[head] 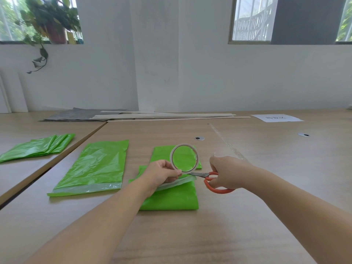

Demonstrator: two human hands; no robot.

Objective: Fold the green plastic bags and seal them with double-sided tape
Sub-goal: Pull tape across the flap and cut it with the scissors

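A folded green plastic bag point(171, 199) lies on the table in front of me, with a strip of whitish tape along its upper fold. My left hand point(160, 174) pinches the white roll of double-sided tape point(184, 158) upright just above that bag. My right hand point(226, 172) grips orange-handled scissors point(211, 181), whose blades point left to the tape under the roll. Another green bag point(95, 166) lies flat to the left, with a tape strip along its near edge. A third green piece point(162, 153) shows behind the roll.
A stack of folded green bags point(36, 147) lies at the far left across a table seam. Wooden slats point(167, 116) and a grey sheet point(76, 115) lie by the wall. A white paper label point(276, 118) sits back right. Two round metal caps point(199, 138) dot the tabletop.
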